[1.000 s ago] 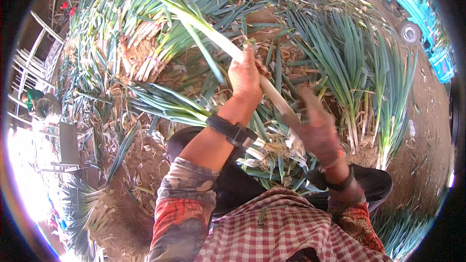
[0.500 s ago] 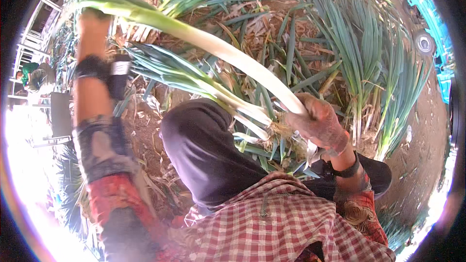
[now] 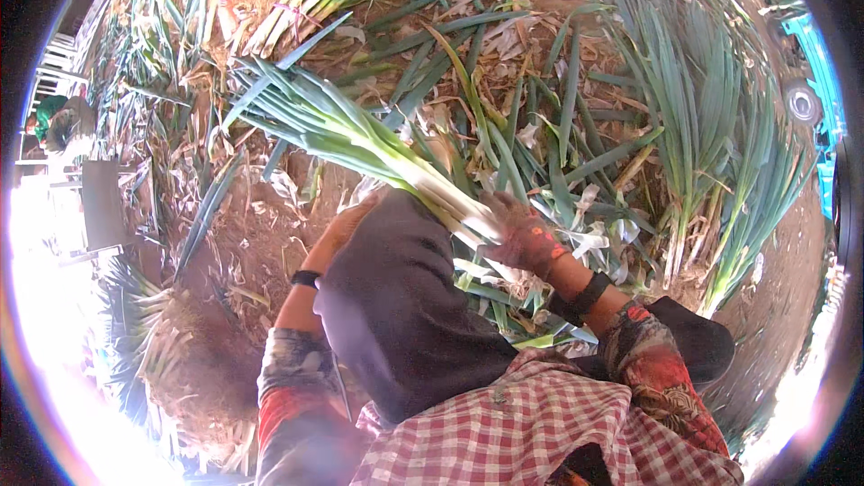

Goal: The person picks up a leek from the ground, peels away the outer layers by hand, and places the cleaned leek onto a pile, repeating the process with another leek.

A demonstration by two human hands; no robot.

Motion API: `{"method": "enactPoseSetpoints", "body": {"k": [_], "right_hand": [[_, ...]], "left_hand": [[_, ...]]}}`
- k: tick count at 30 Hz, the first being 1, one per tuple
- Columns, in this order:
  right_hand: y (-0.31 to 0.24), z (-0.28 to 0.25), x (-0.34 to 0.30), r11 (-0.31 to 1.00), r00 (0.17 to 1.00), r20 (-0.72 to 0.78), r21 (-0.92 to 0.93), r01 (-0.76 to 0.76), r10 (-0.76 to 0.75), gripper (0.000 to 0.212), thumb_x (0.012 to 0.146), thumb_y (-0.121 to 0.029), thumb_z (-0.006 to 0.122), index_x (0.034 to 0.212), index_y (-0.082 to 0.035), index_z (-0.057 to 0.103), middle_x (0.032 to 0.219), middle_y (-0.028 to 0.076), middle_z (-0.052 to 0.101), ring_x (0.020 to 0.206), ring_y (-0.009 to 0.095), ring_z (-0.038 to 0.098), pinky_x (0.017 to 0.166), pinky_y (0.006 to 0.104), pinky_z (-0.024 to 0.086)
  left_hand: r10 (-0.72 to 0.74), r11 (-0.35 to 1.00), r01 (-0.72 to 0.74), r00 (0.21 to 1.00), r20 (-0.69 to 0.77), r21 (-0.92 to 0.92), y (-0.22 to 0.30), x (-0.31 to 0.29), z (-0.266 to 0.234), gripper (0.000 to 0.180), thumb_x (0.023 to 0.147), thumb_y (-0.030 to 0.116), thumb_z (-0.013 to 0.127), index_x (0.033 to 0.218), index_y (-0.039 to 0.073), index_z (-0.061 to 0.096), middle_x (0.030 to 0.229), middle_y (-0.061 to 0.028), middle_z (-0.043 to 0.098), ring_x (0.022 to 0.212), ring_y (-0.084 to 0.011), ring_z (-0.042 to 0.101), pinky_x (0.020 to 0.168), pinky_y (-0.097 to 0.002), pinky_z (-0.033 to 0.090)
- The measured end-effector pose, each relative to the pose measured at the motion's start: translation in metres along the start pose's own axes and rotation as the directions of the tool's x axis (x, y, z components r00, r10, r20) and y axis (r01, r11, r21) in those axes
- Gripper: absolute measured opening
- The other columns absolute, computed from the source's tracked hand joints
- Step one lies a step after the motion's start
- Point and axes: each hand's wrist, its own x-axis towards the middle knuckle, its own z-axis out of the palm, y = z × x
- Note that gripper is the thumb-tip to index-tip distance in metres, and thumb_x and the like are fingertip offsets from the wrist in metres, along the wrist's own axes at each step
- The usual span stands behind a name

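Note:
A bunch of leeks (image 3: 378, 148) lies slantwise across the front of my raised, dark-clad knee. Its green leaves point up and to the left, and its pale stems run down to the right. Around the white lower stems, near the root end, my right hand (image 3: 522, 238) is closed. My left hand (image 3: 349, 221) is low on the far left side of the knee, under the leafy part of the bunch. Its fingers are mostly hidden behind the knee, so what they hold, if anything, does not show.
Cut leaves and dry peelings (image 3: 576, 162) litter the soil ahead. Long-leaved leeks (image 3: 675, 144) stand in a heap at right. A tied bundle (image 3: 279, 22) lies far left, another rooty pile (image 3: 193, 360) near left. A blue wheeled vehicle (image 3: 814, 81) is at the right edge.
My left hand has come down from the far left to beside my knee. The single long leek stretched between my hands is now down with the bunch, and my right hand has shifted left onto the stems.

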Motion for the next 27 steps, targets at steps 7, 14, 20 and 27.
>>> {"method": "enactPoseSetpoints", "body": {"k": [7, 14, 20, 27], "right_hand": [[0.001, 0.009, 0.056, 0.992, 0.934, 0.351, 0.081, -0.102, 0.067, 0.080, 0.063, -0.028, 0.064, 0.129, -0.005, 0.025, 0.110, 0.028, 0.049, 0.098, 0.042, 0.050, 0.082, 0.0416, 0.043], [-0.041, 0.020, 0.046, 0.974, 0.974, 0.213, -0.227, -0.023, 0.073, 0.066, 0.071, -0.015, 0.058, 0.128, -0.003, 0.026, 0.096, 0.024, 0.051, 0.085, 0.039, 0.056, 0.070, 0.0450, 0.044], [-0.078, -0.039, 0.033, 0.974, 0.998, -0.037, -0.218, -0.056, 0.049, 0.069, 0.071, -0.024, 0.061, 0.130, -0.011, 0.028, 0.107, 0.022, 0.047, 0.092, 0.036, 0.052, 0.073, 0.0437, 0.044], [-0.087, -0.062, 0.035, 0.902, 0.867, -0.297, -0.295, 0.314, -0.399, 0.055, 0.075, -0.016, 0.056, 0.125, -0.005, 0.036, 0.118, 0.018, 0.044, 0.101, 0.034, 0.047, 0.083, 0.0418, 0.041]], "left_hand": [[-0.049, 0.898, 0.025, 0.998, -0.042, -0.440, 0.052, 0.021, 0.071, 0.053, 0.077, 0.048, 0.058, 0.096, -0.001, 0.058, 0.085, -0.0072, 0.059, 0.078, -0.0157, 0.054, 0.072, -0.0274, 0.044], [-0.149, 0.874, 0.124, 0.989, -0.018, -0.470, 0.008, 0.074, 0.057, 0.044, 0.073, 0.035, 0.066, 0.098, 0.000, 0.055, 0.082, -0.0068, 0.058, 0.073, -0.0150, 0.054, 0.070, -0.0270, 0.044], [0.048, 0.675, -0.059, 0.998, -0.036, -0.735, 0.060, 0.042, 0.061, 0.035, 0.074, 0.020, 0.061, 0.100, 0.000, 0.050, 0.085, -0.0098, 0.056, 0.076, -0.0209, 0.055, 0.075, -0.0315, 0.046], [0.535, 0.594, -0.565, 0.809, -0.243, -0.572, 0.120, -0.010, 0.026, 0.036, 0.078, 0.023, 0.051, 0.102, -0.003, 0.051, 0.092, -0.0157, 0.056, 0.091, -0.0244, 0.054, 0.078, -0.0341, 0.046]]}}
